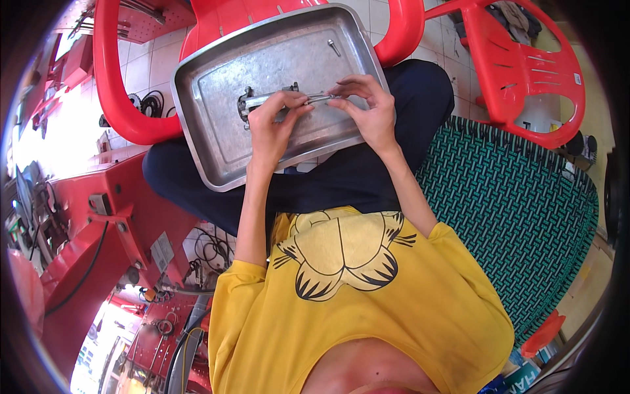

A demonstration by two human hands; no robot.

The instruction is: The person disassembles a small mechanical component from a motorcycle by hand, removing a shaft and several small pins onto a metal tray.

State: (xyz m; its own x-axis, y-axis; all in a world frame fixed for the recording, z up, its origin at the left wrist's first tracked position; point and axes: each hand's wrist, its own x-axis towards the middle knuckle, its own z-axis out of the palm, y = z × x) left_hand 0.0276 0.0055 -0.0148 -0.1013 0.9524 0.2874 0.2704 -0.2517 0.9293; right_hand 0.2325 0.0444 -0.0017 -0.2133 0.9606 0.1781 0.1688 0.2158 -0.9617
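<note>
A slim, shiny metal rod-like piece runs between my two hands above the metal tray. My left hand pinches its left end between thumb and fingers. The thumb and forefinger of my right hand close on its right end, with the other fingers loosely curled. Its exact kind is too small to make out. Under and beside my left hand lies a metal mechanical part with dark ends, partly hidden by that hand. A small bolt lies apart near the tray's far right corner.
The tray rests on a red plastic chair and against my legs. Another red chair stands at the far right, beside a green woven seat. Red machinery and black cables are on the left.
</note>
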